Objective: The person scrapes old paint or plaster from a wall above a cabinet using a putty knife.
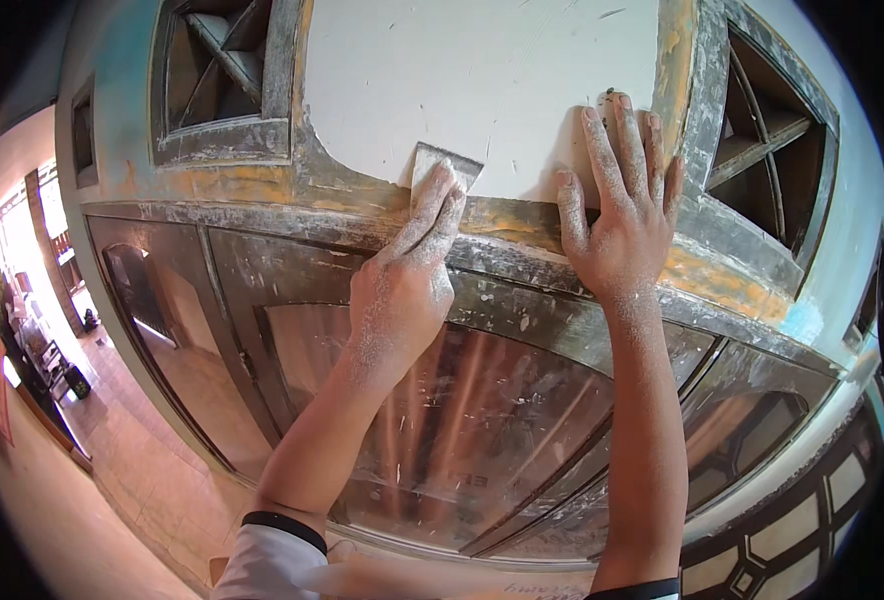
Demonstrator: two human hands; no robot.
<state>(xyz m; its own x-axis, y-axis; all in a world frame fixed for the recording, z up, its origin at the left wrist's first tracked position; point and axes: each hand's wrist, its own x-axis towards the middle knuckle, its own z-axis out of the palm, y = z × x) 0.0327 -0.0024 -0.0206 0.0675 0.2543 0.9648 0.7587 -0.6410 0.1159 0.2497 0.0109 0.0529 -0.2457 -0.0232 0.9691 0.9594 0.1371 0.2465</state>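
My left hand (402, 275) is closed on a scraper (470, 170) with a flat, wide blade. Its fingers lie along the blade, whose edge is at the lower part of a smooth white panel (482, 80). Pale dust coats both hands and wrists. To the right, my right hand (624, 230) rests flat with fingers spread, its fingertips on the panel's lower right corner and its palm over the worn wooden rail (522, 222). Old paint in grey and orange-yellow patches shows along that rail. The scraper's handle is hidden in my left hand.
Below the rail stand dark, paint-flecked wooden doors with a reflective glass pane (502, 400). Openings with crossed wooden bars, a left opening (224, 62) and a right opening (762, 150), flank the panel. At far left, a tiled floor (152, 420) leads toward a bright doorway.
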